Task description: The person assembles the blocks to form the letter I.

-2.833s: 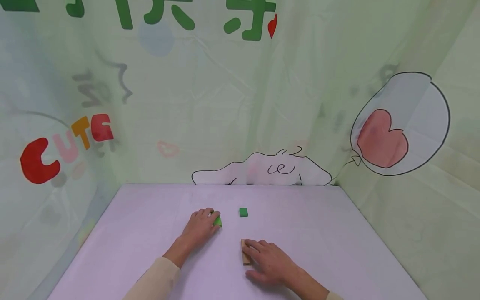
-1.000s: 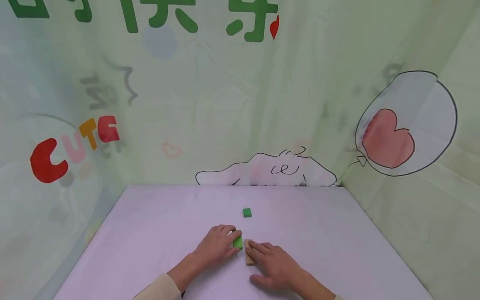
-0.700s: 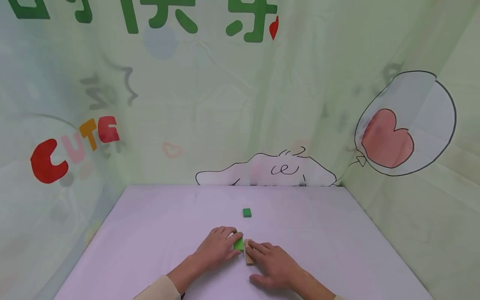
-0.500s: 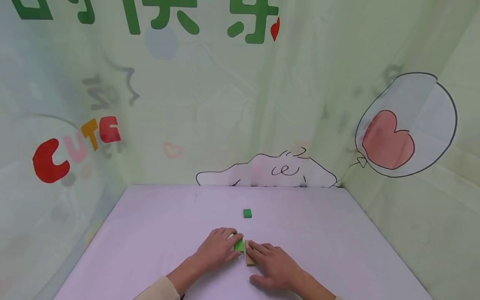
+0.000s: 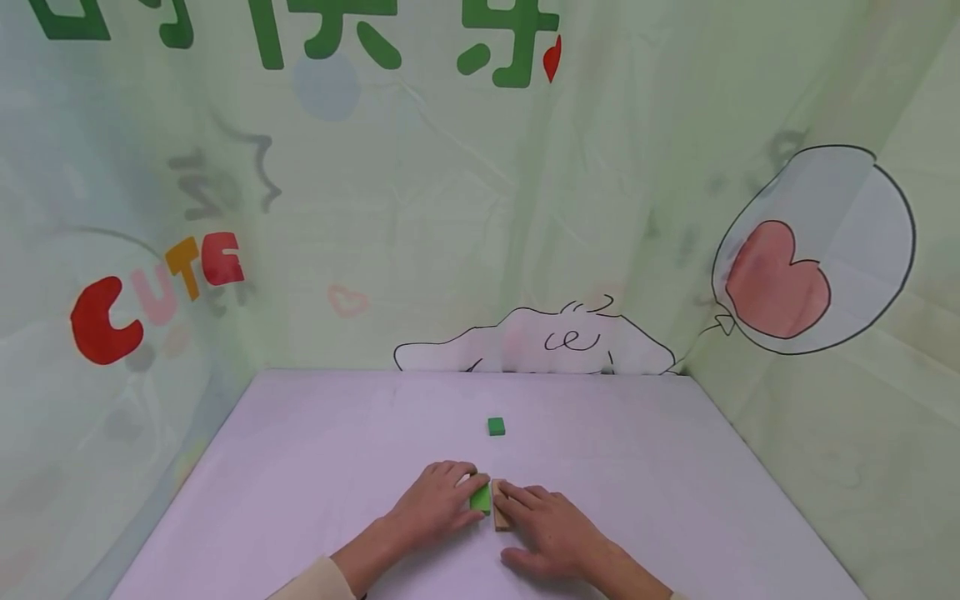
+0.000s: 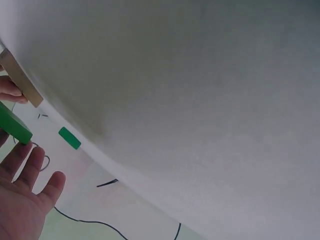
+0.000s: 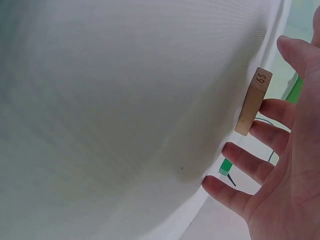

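Note:
In the head view my left hand (image 5: 431,502) pinches a light green block (image 5: 481,498) between thumb and fingers, near the middle of the table. Close to its right side lies a plain wooden block (image 5: 500,518), a narrow gap between them. Fingertips of my right hand (image 5: 553,535) rest on this wooden block, the thumb held well apart. The number 65 is written on the end of the wooden block (image 7: 254,101) in the right wrist view. In the left wrist view the green block (image 6: 14,124) looks raised off the table.
A small dark green block (image 5: 496,427) lies farther back on the table (image 5: 337,433), beyond both hands. Printed cloth walls (image 5: 450,208) stand at the back and both sides of the table.
My left hand has brought the light green block right and toward me, up beside the wooden block, creeping slightly closer in the last half second. The right hand stays at the wooden block.

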Demonstrator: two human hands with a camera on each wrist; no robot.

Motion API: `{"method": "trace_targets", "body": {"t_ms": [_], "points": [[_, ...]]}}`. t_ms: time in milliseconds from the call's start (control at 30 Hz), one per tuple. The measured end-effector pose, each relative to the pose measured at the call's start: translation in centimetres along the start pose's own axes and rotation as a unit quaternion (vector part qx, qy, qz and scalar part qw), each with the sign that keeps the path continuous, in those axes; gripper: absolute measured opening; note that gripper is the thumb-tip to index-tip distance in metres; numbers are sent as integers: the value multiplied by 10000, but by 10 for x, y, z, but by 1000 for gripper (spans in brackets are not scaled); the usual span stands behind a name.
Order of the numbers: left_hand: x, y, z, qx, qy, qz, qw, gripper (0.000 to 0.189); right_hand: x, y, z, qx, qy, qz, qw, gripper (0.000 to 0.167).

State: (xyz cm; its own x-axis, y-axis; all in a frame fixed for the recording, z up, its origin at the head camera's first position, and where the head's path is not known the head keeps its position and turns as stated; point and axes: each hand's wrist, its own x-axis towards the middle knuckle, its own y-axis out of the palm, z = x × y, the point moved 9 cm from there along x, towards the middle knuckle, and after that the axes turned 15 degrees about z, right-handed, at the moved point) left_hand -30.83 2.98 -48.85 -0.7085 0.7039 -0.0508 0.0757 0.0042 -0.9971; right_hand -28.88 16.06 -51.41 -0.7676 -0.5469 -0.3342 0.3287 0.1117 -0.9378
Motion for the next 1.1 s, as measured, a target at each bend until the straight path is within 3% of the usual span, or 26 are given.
{"method": "trace_targets", "body": {"t_ms": [367, 667, 1100], "points": [[-6, -1, -15, -28, 247, 83, 9997, 53, 1, 2, -1, 142, 43, 60, 9999, 81], [-8, 3, -18, -100, 208, 233, 9995, 54, 0, -1, -3, 179, 5, -21, 9998, 80], [-17, -3, -23, -68, 377, 83, 9992, 54, -1, -5, -1, 264, -98, -124, 9995, 77]]}}
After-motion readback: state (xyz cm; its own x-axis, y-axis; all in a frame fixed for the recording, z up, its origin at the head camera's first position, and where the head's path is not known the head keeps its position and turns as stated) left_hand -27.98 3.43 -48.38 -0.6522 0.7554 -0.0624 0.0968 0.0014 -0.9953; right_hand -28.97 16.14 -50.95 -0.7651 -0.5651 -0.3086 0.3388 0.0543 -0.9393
